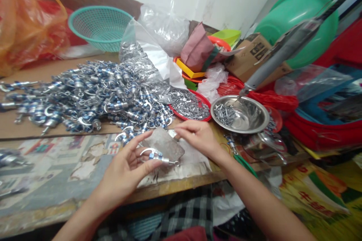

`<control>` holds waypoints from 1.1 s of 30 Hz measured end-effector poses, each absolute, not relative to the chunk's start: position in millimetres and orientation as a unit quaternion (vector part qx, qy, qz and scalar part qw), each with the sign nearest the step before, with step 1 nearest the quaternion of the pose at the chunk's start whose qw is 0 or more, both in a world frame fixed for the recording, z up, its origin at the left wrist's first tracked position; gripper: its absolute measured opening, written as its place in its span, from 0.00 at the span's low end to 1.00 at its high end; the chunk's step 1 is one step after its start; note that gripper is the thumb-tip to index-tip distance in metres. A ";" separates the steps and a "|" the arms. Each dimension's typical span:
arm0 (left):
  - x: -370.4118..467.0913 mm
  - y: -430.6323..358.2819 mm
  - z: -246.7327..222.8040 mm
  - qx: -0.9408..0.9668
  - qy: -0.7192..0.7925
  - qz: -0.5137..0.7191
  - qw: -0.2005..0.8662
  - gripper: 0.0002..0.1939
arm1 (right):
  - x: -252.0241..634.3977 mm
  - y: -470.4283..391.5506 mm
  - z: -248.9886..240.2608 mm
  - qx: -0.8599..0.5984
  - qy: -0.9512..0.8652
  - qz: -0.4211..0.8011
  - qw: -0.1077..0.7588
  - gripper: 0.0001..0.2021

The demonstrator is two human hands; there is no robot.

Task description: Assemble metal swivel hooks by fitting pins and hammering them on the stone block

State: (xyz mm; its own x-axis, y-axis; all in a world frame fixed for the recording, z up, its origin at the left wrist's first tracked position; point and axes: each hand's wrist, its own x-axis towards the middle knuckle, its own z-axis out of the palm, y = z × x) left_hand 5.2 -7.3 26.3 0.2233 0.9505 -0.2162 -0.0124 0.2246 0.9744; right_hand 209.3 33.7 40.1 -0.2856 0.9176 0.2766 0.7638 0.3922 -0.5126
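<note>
My left hand (127, 165) pinches a small blue-and-silver metal hook fitting (157, 156) between thumb and fingers. The fitting has a curved claw at one end and a shaft with a small ring at the other. Just behind it lies a flat grey metal block (165, 145) on a sheet of pale paper. My right hand (198, 135) is closed at the block's right edge, its fingertips pressed round something too small to make out. A large heap of similar blue-and-silver hook fittings (93, 90) spreads behind my left hand.
A red tray (190, 105) holds small flat metal pieces, beside a steel bowl (246, 122) of metal pins. A grey-handled tool (279, 54) slants down over the bowl. At the back stand a teal basket (100, 26) and plastic bags (165, 26). A green basin (305, 22) leans at right.
</note>
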 end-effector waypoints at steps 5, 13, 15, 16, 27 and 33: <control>2.4 -3.4 29.9 0.503 0.466 0.344 0.641 0.39 | 237.4 108.3 26.9 -0.672 -0.728 0.010 0.140 0.10; -2.7 -2.2 24.5 0.475 0.431 0.342 0.686 0.39 | 233.5 127.4 16.5 -0.679 -0.728 0.016 0.095 0.09; -3.6 -0.9 24.2 0.465 0.428 0.344 0.695 0.38 | 243.4 125.5 16.6 -0.678 -0.725 0.023 0.119 0.12; -3.7 0.1 24.1 0.462 0.431 0.341 0.696 0.38 | 249.4 124.8 16.8 -0.678 -0.723 0.027 0.134 0.13; -3.8 9.3 19.7 0.447 0.456 0.322 0.699 0.44 | 206.8 46.7 37.4 -0.535 -0.744 0.289 0.276 0.10; -3.1 7.8 16.3 0.441 0.446 0.332 0.704 0.44 | 178.7 -1.4 46.8 -0.457 -0.839 0.187 0.228 0.08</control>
State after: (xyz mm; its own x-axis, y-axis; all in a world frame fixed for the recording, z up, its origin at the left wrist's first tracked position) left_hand -3.1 7.8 16.3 0.3809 0.8616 -0.3354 -0.0733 0.3898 0.9180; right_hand 178.7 -1.4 46.8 -0.4782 0.8525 0.2109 0.6824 0.5119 -0.5219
